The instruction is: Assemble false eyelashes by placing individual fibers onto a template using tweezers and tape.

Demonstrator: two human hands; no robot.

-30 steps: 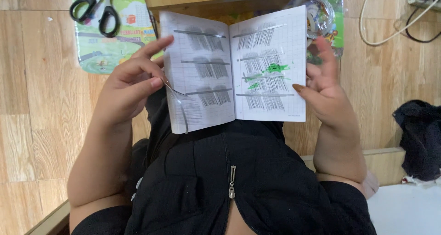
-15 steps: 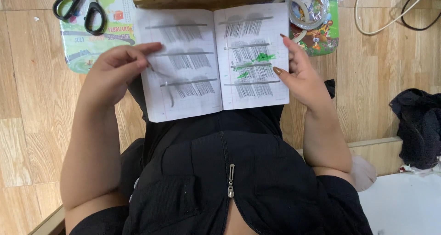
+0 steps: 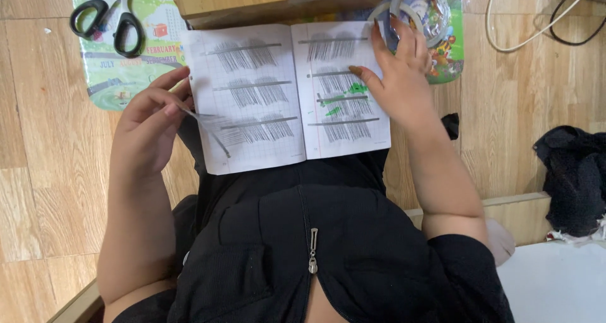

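Note:
An open grid-paper booklet point(image 3: 271, 95) lies across my lap, with rows of fine dark strands fixed to both pages and a green mark on the right page. My left hand point(image 3: 148, 130) is at its left edge, with the fingers pinching a thin pale strip point(image 3: 211, 133) that runs over the lower left page. My right hand point(image 3: 398, 77) rests over the right page's upper edge. Its fingers are spread and the tips touch a clear tape roll point(image 3: 420, 10).
Black-handled scissors point(image 3: 107, 17) lie on a colourful printed mat point(image 3: 120, 70) at the top left. A wooden block point(image 3: 278, 1) sits above the booklet. Cables point(image 3: 524, 32) run at the top right, and a black cloth point(image 3: 574, 171) and a white surface point(image 3: 555, 285) are on the right.
The booklet has come down from a raised, tilted hold to lie flat on my lap. My right hand left its right edge and moved up to the tape roll.

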